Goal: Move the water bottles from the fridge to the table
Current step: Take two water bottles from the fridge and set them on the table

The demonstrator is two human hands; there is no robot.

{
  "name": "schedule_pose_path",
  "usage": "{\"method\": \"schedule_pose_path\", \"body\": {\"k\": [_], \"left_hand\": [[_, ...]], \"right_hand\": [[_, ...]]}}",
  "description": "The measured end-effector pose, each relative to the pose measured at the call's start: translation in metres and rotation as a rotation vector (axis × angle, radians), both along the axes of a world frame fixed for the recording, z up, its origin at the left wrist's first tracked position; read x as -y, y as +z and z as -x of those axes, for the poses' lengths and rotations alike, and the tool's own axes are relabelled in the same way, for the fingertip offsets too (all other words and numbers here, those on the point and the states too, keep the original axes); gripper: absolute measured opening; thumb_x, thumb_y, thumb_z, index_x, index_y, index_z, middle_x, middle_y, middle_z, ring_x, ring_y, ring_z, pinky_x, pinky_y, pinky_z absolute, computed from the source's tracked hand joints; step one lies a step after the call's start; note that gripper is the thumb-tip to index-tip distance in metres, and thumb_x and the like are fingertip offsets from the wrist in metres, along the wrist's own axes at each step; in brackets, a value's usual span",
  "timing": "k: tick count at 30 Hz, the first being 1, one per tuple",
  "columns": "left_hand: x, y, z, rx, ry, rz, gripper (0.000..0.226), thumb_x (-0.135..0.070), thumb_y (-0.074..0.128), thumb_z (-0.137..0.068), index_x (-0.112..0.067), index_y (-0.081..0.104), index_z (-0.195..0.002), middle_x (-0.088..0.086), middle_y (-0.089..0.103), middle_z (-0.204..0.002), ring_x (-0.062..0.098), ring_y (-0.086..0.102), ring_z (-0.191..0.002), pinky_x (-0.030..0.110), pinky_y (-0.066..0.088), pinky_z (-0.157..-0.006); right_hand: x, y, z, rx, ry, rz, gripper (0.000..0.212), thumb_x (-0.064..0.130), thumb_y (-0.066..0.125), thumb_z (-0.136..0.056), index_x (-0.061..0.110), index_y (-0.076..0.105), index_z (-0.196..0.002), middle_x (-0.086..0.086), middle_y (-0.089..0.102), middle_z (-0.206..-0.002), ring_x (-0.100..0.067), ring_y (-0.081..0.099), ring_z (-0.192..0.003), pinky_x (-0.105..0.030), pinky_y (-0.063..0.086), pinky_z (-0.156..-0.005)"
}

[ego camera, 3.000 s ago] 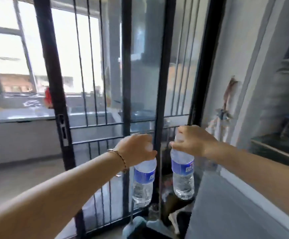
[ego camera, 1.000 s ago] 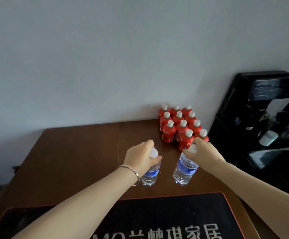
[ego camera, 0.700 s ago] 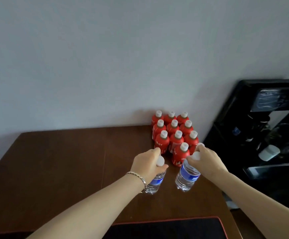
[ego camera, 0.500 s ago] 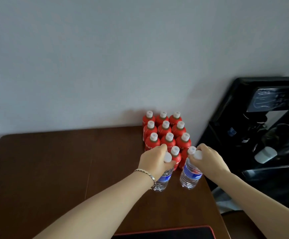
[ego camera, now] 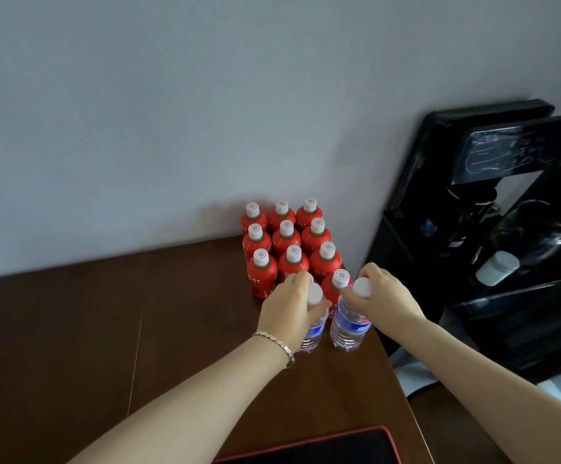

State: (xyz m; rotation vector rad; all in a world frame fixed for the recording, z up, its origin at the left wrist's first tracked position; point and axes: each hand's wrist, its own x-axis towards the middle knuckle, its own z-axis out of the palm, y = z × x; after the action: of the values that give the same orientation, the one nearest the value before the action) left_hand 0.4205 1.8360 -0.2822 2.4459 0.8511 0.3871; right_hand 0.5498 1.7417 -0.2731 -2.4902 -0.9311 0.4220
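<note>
Water bottles, two in number, stand upright side by side near the right edge of the brown wooden table (ego camera: 105, 329), just in front of a block of red bottles. Left water bottle (ego camera: 312, 333): clear, with a blue label and a white cap, largely covered by the left hand (ego camera: 289, 313), whose fingers are wrapped round its neck and shoulder from above. Right water bottle (ego camera: 349, 324): the same kind, its ribbed clear body and blue label in plain sight; the right hand (ego camera: 384, 298) is closed round its white cap and neck. Whether the bases of the two bottles rest on the tabletop or are held just above it cannot be told. The two bottles are close together but apart.

Red bottles (ego camera: 287, 244) with white caps stand in ordered rows of three against the grey wall (ego camera: 205, 95), at the far right corner of the table; the nearest of them are partly hidden behind the hands and sit just beyond the water bottles. A thin metal bracelet (ego camera: 275, 343) circles the left wrist. Both forearms reach in from the lower edge of the view.

A black mat with a red border (ego camera: 339, 447) lies at the near edge of the table. To the right of the table stands a black water dispenser (ego camera: 473, 229), with a small white container (ego camera: 497, 267) in its recess.
</note>
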Motion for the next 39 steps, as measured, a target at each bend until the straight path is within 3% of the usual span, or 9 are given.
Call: {"method": "schedule_pose_path", "body": {"k": [8, 13, 17, 24, 27, 30, 34, 36, 39], "left_hand": [[0.006, -0.001, 0.002, -0.010, 0.163, 0.369, 0.040, -0.042, 0.060, -0.086, -0.019, 0.058, -0.118, 0.004, 0.070, -0.110, 0.022, 0.065, -0.106, 0.039, 0.055, -0.090], [0.016, 0.002, -0.008, 0.050, 0.187, 0.363, 0.043, -0.039, 0.058, -0.088, -0.015, 0.055, -0.124, 0.005, 0.069, -0.115, 0.023, 0.063, -0.110, 0.038, 0.053, -0.092], [0.017, -0.001, -0.003, 0.022, 0.190, 0.381, 0.050, -0.040, 0.058, -0.088, -0.016, 0.050, -0.131, 0.005, 0.066, -0.122, 0.023, 0.060, -0.116, 0.038, 0.052, -0.096], [0.023, 0.019, 0.016, -0.247, 0.089, 0.491, 0.070, -0.028, 0.062, -0.087, -0.016, 0.022, -0.143, 0.008, 0.053, -0.135, 0.028, 0.055, -0.121, 0.037, 0.046, -0.099], [0.028, 0.037, 0.037, -0.491, -0.052, 0.360, 0.043, -0.026, 0.052, -0.092, -0.011, 0.041, -0.131, 0.011, 0.060, -0.123, 0.027, 0.061, -0.107, 0.033, 0.045, -0.083], [0.032, 0.052, 0.058, -0.689, -0.233, 0.236, 0.033, -0.027, 0.048, -0.093, -0.005, 0.060, -0.114, 0.011, 0.060, -0.101, 0.026, 0.061, -0.101, 0.031, 0.041, -0.077], [0.042, 0.065, 0.070, -0.730, -0.383, 0.116, 0.028, -0.030, 0.049, -0.091, -0.009, 0.065, -0.083, 0.004, 0.055, -0.077, 0.024, 0.059, -0.083, 0.033, 0.044, -0.073], [0.053, 0.075, 0.075, -0.660, -0.451, 0.042, 0.035, -0.029, 0.048, -0.091, -0.017, 0.049, -0.059, 0.000, 0.048, -0.061, 0.023, 0.053, -0.072, 0.031, 0.042, -0.067], [0.088, 0.097, 0.081, -0.590, -0.595, -0.054, 0.028, -0.030, 0.047, -0.092, -0.017, 0.052, -0.068, 0.001, 0.054, -0.067, 0.025, 0.060, -0.078, 0.032, 0.046, -0.071]], "right_hand": [[-0.005, 0.002, 0.010, 0.021, 0.049, 0.024, 0.041, 0.041, 0.047, -0.093, 0.008, 0.047, -0.116, -0.009, 0.055, -0.115, -0.025, 0.057, -0.086, -0.032, 0.046, -0.067], [0.004, 0.003, -0.002, 0.086, 0.201, 0.167, 0.046, 0.042, 0.048, -0.092, 0.016, 0.042, -0.129, -0.004, 0.046, -0.126, -0.014, 0.044, -0.091, -0.023, 0.039, -0.068], [0.013, 0.011, 0.000, -0.030, 0.169, 0.090, 0.050, 0.045, 0.050, -0.091, 0.011, 0.041, -0.126, -0.011, 0.048, -0.126, -0.027, 0.053, -0.109, -0.034, 0.046, -0.084], [0.025, 0.027, 0.002, -0.095, 0.127, 0.158, 0.059, 0.049, 0.059, -0.085, 0.011, 0.045, -0.127, -0.007, 0.055, -0.121, -0.016, 0.058, -0.091, -0.023, 0.052, -0.069], [0.040, 0.041, 0.012, -0.118, 0.161, 0.406, 0.039, 0.038, 0.056, -0.091, 0.003, 0.057, -0.108, -0.006, 0.063, -0.094, -0.010, 0.050, -0.070, -0.014, 0.034, -0.051], [0.058, 0.041, 0.031, -0.137, 0.198, 0.620, 0.035, 0.037, 0.052, -0.091, 0.013, 0.053, -0.066, 0.000, 0.055, -0.071, -0.008, 0.046, -0.057, -0.017, 0.035, -0.053], [0.088, 0.054, 0.067, -0.135, 0.162, 0.593, 0.032, 0.035, 0.049, -0.093, 0.012, 0.060, -0.073, -0.003, 0.059, -0.077, -0.014, 0.056, -0.067, -0.025, 0.045, -0.064], [0.109, 0.065, 0.088, -0.120, 0.132, 0.562, 0.034, 0.036, 0.048, -0.093, 0.009, 0.063, -0.078, -0.007, 0.060, -0.082, -0.020, 0.060, -0.074, -0.034, 0.048, -0.075], [0.154, 0.077, 0.121, -0.122, 0.063, 0.595, 0.043, 0.036, 0.045, -0.094, 0.002, 0.063, -0.074, -0.011, 0.058, -0.078, -0.021, 0.052, -0.069, -0.037, 0.045, -0.075]]}}
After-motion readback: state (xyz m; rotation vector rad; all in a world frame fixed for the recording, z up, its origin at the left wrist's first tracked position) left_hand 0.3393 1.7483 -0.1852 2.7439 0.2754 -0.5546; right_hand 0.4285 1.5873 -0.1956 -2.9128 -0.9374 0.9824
